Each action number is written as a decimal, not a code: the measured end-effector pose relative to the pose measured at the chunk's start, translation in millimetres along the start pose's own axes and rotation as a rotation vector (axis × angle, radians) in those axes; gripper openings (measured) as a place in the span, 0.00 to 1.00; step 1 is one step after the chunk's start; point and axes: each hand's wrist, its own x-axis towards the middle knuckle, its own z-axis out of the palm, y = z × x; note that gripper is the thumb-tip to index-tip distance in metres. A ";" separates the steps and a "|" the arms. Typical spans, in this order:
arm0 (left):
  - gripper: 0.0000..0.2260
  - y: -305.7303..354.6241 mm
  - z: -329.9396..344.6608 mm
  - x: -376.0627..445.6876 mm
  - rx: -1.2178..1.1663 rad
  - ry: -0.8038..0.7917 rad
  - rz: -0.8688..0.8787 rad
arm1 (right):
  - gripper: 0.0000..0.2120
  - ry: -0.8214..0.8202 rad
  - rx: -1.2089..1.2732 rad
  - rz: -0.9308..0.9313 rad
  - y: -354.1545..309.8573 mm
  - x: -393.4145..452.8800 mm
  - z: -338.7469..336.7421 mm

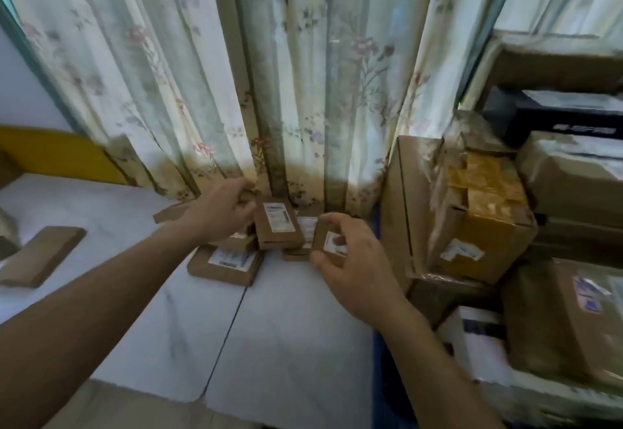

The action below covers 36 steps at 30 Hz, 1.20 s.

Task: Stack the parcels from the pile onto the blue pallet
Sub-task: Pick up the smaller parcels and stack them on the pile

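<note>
Several small flat brown parcels with white labels lie piled on the white table by the curtain. My left hand grips the left edge of an upper parcel in the pile. My right hand pinches a small brown parcel between thumb and fingers at the pile's right side. Another labelled parcel lies flat at the front of the pile. A strip of blue, perhaps the pallet, shows under the stacked boxes on the right.
Large cardboard boxes and wrapped packages are stacked at the right, close to my right arm. One flat brown parcel lies apart on the table's left. A floral curtain hangs behind the table.
</note>
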 end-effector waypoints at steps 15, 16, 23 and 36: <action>0.22 -208.3 151.9 87.1 -0.284 -0.294 -0.240 | 0.43 -0.001 0.515 0.974 96.4 200.7 277.8; 0.21 -214.8 155.4 78.9 -0.340 -0.260 -0.267 | 0.44 0.055 0.500 1.007 98.8 208.3 287.8; 0.16 -238.6 165.6 49.6 -0.571 -0.133 -0.428 | 0.45 0.444 0.658 1.102 114.0 228.6 329.3; 0.17 -153.9 133.0 48.8 -1.039 -0.171 -0.471 | 0.14 0.578 0.714 0.903 49.2 70.4 161.5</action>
